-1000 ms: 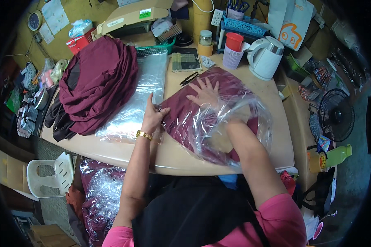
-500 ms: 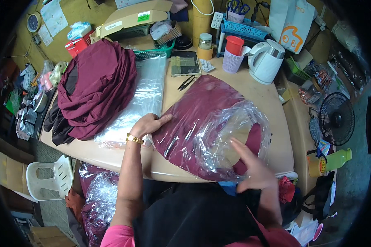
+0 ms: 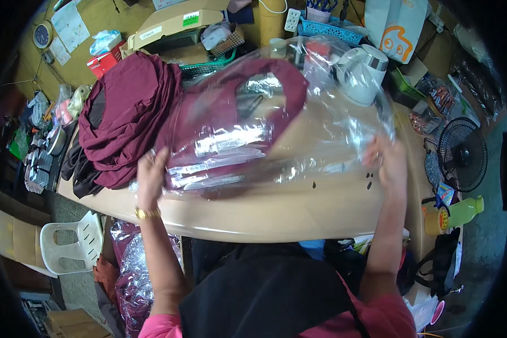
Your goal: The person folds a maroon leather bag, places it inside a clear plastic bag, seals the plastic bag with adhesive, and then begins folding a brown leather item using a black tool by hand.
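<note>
A large clear plastic bag (image 3: 332, 146) is stretched out above the table between my two hands. Inside its left part lies a maroon garment (image 3: 219, 101) with a curved, looped band; the right part of the bag holds no cloth. My left hand (image 3: 152, 174), with a gold watch on the wrist, grips the bag's left end where the garment is. At the other end my right hand (image 3: 387, 158), slightly blurred, has its fingers closed on the plastic edge. Through the film, dark thread snips (image 3: 253, 106) can be seen, partly veiled by glare.
A heap of maroon cloth (image 3: 127, 121) stands left of the bag. Behind the bag are a white electric kettle (image 3: 361, 76), a red cup (image 3: 318, 53) and a blue basket (image 3: 332, 32). A black fan (image 3: 463, 153) and a green bottle (image 3: 462, 211) sit at the right.
The bag, rumpled around the garment before, is now lifted and spread wide. My left hand moved left with the garment end; my right hand moved up and right, taking hold of the plastic.
</note>
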Demonstrator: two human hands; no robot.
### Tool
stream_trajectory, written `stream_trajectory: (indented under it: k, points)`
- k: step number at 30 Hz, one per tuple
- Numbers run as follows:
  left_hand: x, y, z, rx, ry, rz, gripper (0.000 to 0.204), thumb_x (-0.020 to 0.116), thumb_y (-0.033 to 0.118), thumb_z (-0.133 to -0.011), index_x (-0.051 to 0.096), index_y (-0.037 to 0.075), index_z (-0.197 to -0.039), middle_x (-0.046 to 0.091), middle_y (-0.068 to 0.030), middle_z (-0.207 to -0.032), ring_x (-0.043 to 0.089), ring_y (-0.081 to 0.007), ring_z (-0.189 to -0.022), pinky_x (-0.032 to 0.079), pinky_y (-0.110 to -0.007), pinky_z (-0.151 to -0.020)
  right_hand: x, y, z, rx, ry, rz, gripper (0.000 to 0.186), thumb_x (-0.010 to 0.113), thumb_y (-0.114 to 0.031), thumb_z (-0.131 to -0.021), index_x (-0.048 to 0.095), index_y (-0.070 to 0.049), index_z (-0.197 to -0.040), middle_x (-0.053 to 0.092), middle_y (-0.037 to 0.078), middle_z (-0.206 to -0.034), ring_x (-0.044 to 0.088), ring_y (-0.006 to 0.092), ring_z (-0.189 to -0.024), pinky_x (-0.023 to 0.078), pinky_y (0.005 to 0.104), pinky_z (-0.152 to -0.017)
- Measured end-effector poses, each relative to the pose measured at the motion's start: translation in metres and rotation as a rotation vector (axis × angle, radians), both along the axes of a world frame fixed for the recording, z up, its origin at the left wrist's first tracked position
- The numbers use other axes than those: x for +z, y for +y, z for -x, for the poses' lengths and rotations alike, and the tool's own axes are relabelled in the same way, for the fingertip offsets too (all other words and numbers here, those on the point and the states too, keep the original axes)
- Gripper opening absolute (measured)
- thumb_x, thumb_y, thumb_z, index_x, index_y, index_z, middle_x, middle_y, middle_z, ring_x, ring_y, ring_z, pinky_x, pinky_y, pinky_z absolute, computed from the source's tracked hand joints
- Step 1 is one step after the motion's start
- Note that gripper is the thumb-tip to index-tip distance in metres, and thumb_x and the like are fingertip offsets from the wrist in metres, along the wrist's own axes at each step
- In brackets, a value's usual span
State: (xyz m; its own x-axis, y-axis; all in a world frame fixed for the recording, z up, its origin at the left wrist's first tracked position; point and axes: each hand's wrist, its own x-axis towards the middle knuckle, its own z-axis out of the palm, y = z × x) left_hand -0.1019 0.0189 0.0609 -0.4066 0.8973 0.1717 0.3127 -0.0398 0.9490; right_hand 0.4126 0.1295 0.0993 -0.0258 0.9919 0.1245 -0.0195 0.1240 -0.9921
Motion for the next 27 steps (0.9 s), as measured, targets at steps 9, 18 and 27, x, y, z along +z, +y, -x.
stream_trajectory:
  k: [9,18,27]
  points:
    - [-0.040,-0.096,0.001,0.103,0.619,0.336,0.055,0.069,0.036,-0.093,0.051,-0.005,-0.125,0.061,-0.0252,-0.118,0.061,-0.0385,-0.105,0.048,-0.045,-0.089,-0.101,-0.067,-0.143,-0.238,-0.689,0.181,0.025,0.058,-0.025,-0.099,0.064,-0.001,-0.093,0.065,0.006,-0.071,0.064,0.0179,-0.064,0.051,0.0301,-0.062]
    - [-0.025,0.065,-0.081,0.082,1.167,0.253,0.067,0.048,0.050,-0.099,0.032,0.018,-0.155,0.024,-0.0172,-0.162,0.019,-0.0394,-0.150,0.015,-0.067,-0.115,0.048,-0.067,0.195,0.566,-0.619,-0.734,0.045,0.070,-0.027,-0.088,0.063,-0.009,-0.129,0.058,0.016,-0.135,0.053,0.0296,-0.126,0.034,0.0434,-0.111]
    - [-0.088,0.081,-0.099,0.167,1.187,0.241,0.072,0.045,0.056,-0.097,0.031,0.017,-0.156,0.024,-0.0146,-0.163,0.019,-0.0366,-0.151,0.008,-0.066,-0.117,-0.113,0.165,0.039,-0.619,-1.300,-0.198,0.074,0.056,-0.063,-0.087,0.058,-0.006,-0.135,0.044,0.022,-0.148,0.041,0.0364,-0.138,0.024,0.0566,-0.116]
